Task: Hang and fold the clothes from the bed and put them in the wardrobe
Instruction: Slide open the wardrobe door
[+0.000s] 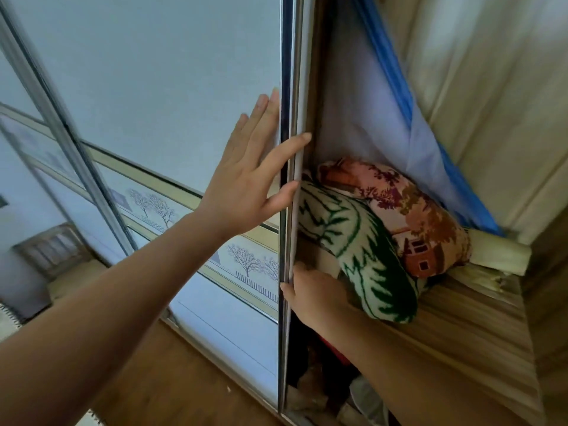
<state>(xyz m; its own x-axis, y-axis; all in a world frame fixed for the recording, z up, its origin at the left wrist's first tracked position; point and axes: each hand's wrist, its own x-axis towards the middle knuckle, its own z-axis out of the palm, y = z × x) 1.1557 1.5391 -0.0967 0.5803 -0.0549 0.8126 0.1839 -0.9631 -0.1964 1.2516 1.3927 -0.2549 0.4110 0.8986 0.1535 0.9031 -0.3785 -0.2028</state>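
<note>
A frosted sliding door (153, 87) fills the left. The left hand (246, 186) lies flat on it, grip spread wide and fingers straight, with the thumb and one finger reaching across the door's metal edge (289, 56). Lower on that edge is the right hand (313, 296), thumb on the front face. Its fingers are hidden behind and are apparently curled round the edge.

To the right the wardrobe (550, 287) stands open. A green-and-cream blanket (353, 247) and a pink patterned blanket (415, 216) lie touching on its wooden shelf (461, 333), beneath a blue-trimmed pale cloth (368, 103). The dim shapes (322, 379) below the shelf may be clothes.
</note>
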